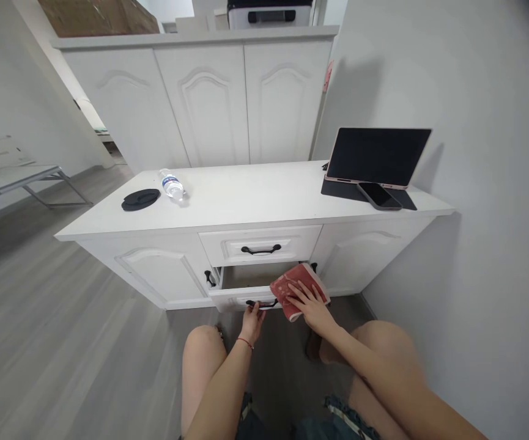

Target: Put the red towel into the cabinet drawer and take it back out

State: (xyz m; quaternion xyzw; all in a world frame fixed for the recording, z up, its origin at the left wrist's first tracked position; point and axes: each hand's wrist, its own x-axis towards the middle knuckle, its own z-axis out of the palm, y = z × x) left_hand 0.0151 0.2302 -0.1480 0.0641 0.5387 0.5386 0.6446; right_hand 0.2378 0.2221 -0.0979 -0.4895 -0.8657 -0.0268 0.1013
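I am crouched before a low white cabinet (pixel 246 198) set tight against the wall on my right, with open grey floor (pixel 62 342) stretching away to my left. Its lower drawer (pixel 241 292) is pulled out toward my knees, under the shut upper drawer (pixel 260 244). My left hand (pixel 252 318) curls its fingers around the black drawer handle (pixel 260 303). My right hand (pixel 310 302) lies flat, fingers spread, on a red cloth (pixel 292 287) resting over the drawer's right front corner. The cloth is folded, mottled red with a pale edge.
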